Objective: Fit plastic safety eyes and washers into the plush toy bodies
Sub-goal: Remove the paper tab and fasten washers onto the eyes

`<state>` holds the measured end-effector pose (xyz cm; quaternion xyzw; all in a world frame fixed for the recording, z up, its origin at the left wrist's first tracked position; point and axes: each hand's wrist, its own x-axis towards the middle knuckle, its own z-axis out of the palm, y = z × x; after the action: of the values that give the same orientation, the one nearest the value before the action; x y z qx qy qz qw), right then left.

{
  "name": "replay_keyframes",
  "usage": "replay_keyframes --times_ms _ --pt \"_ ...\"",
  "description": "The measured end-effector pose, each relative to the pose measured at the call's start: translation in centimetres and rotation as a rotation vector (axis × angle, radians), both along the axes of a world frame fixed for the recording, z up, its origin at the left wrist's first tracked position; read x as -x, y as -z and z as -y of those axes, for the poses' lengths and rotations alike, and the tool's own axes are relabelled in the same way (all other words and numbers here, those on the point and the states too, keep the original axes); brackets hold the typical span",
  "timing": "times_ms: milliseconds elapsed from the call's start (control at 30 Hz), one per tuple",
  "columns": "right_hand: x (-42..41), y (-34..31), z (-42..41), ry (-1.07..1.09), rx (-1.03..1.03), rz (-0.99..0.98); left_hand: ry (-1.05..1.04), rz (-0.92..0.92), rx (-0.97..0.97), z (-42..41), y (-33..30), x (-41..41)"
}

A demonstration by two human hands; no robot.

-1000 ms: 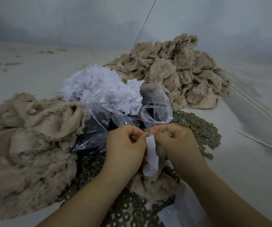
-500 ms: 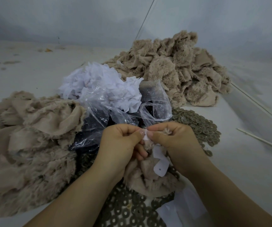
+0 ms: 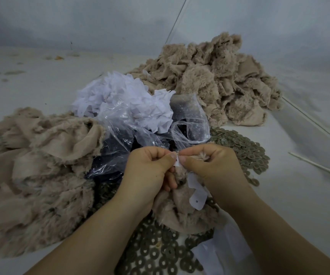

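Note:
A beige plush body [image 3: 182, 211] hangs between my two hands over the washers. My left hand [image 3: 150, 171] and my right hand [image 3: 213, 167] meet thumb to thumb at its top, both pinching the fabric and a white paper strip [image 3: 197, 192] with a small hole that dangles below. Grey ring washers [image 3: 245, 149] lie spread on the table to the right, and more washers [image 3: 160, 253] lie below my wrists. A clear plastic bag [image 3: 124, 143] holding dark pieces sits just behind my hands. No eye is visible between my fingers.
One heap of beige plush bodies [image 3: 31, 171] fills the left, another heap [image 3: 219, 82] the back right. A mound of white paper scraps [image 3: 124, 98] sits behind the bag. A thin white stick [image 3: 319, 167] lies at right. White paper sheets [image 3: 223, 253] lie near my right forearm.
The white strip hung straight from my fingertips; now its top is folded in against the plush and it hangs lower right. My hands have shifted slightly lower and closer together.

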<state>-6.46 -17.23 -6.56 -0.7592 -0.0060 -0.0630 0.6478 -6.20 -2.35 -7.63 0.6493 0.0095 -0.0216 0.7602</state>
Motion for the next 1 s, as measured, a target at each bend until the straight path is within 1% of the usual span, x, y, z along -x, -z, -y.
replay_keyframes --times_ms 67,233,300,367,433,600,767,833,900,933,1000 --pt "0.0 -0.1 0.0 0.012 0.037 0.016 -0.004 0.021 -0.018 0.0 0.0 0.0" --pt "0.2 -0.2 0.0 0.032 0.004 0.017 -0.013 0.038 -0.03 0.1 0.0 0.0" --pt "0.2 -0.1 -0.1 0.032 -0.003 0.018 -0.05 0.089 -0.136 0.2 0.2 0.0" --pt "0.2 0.1 -0.2 0.025 -0.008 0.017 -0.101 0.171 -0.301 0.3 0.3 -0.1" --pt "0.1 0.2 -0.3 0.015 -0.045 -0.002 -0.133 0.214 -0.394 0.3 0.3 -0.1" --pt "0.0 0.3 -0.3 -0.024 -0.164 -0.047 -0.163 0.268 -0.462 0.1 0.5 0.0" --pt "-0.1 0.4 -0.4 -0.024 -0.239 -0.092 -0.195 0.281 -0.442 0.2 0.9 0.0" --pt "0.0 0.5 -0.4 -0.022 -0.269 -0.105 -0.204 0.361 -0.512 0.4 1.0 0.2" --pt "0.0 0.7 -0.4 -0.01 -0.251 -0.105 -0.213 0.456 -0.633 0.5 1.1 0.1" --pt "0.0 0.7 -0.4 -0.008 -0.245 -0.108 -0.217 0.465 -0.653 0.6 1.2 0.1" --pt "0.0 0.8 -0.5 -0.009 -0.276 -0.122 -0.219 0.442 -0.626 0.4 1.1 -0.1"
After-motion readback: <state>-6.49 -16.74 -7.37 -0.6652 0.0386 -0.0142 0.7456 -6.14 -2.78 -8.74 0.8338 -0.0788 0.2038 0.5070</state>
